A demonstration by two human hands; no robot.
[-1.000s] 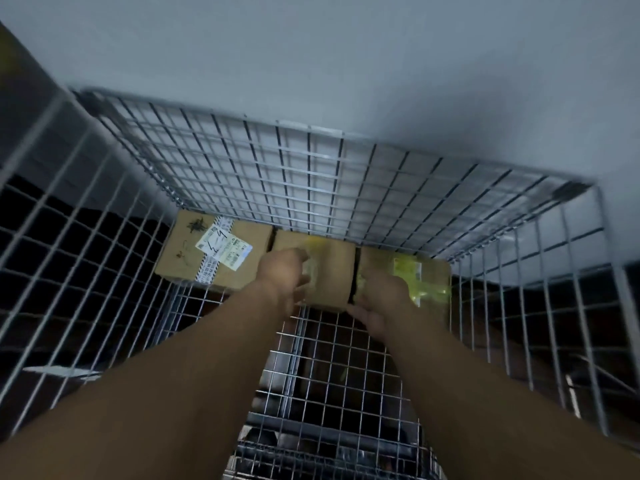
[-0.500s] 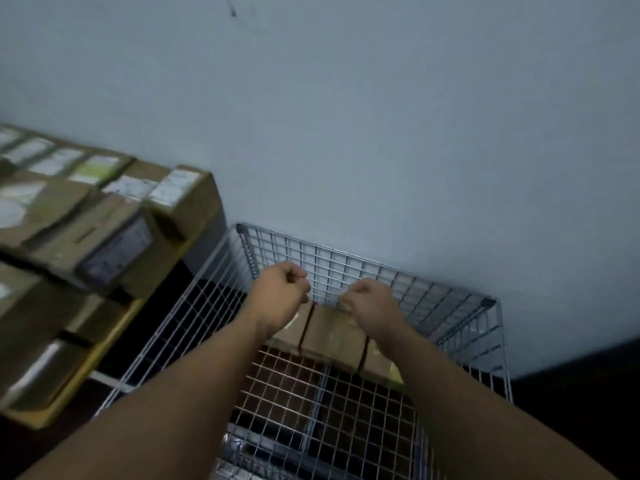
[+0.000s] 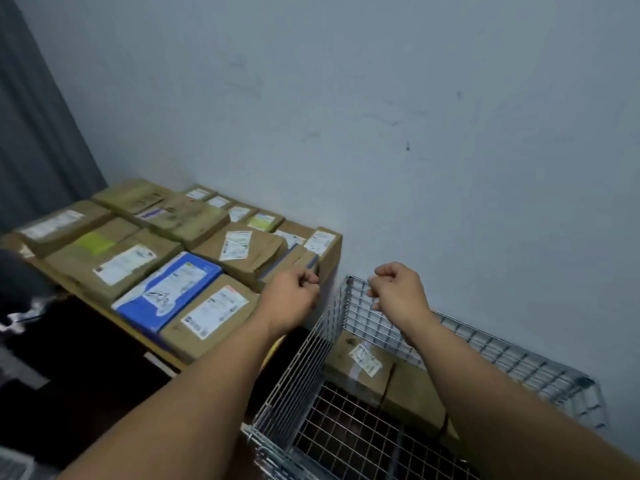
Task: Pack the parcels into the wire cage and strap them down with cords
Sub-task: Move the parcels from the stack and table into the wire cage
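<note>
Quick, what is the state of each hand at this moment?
Left hand: closed, fingers curled, holding nothing.
Right hand: closed, fingers curled, holding nothing, above a corner of the wire cage.

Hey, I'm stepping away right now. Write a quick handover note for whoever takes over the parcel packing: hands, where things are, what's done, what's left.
Left hand: fingers curled, holding nothing, right by the shelf parcels.
Right hand: fingers curled, holding nothing, above the far corner of the wire cage.
Done: a row of packed parcels lies on the cage floor along the wall side.
Left: many parcels, the blue parcel among them, sit on the shelf beside the cage. Move them in, then strap them down. No cords are in view.
</note>
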